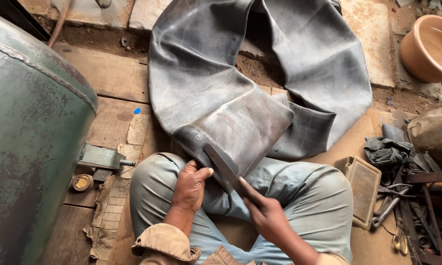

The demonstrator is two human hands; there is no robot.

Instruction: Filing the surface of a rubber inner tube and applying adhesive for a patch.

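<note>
Both hands' fingers clench: left [190, 185] grips floppy rubber tube [221, 98], right [265, 212] a flat blade [223, 169].

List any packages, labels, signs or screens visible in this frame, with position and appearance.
No screens, signs or readable labels show.
Nearest to packaging: torn brown cardboard, flat on the wooden boards beside the person's left knee.
Small round tin, open, yellowish inside, by the green tank.
Shallow tan rectangular tray, right of the knees.
</note>
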